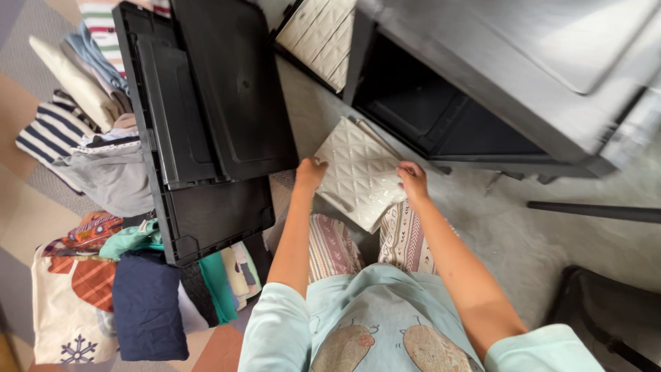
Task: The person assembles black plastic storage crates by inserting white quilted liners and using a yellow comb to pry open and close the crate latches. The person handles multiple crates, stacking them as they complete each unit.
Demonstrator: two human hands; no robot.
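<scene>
- Firmly, left hand (310, 172) and right hand (413, 180) close their fingers on opposite edges of a quilted white panel (358, 172), held above the knees.
- Just beyond gapes a dark cabinet (441, 117); another quilted panel (320, 34) leans behind.
- Left, a black folded crate (206, 124) lies over piled clothes (103, 158).

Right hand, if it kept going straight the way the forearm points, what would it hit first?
The right hand already grips the quilted panel at its edge. Straight on, up and slightly left, it would slide over that panel and probably reach the black cabinet, near its open front. Depth is unclear from above.
</scene>
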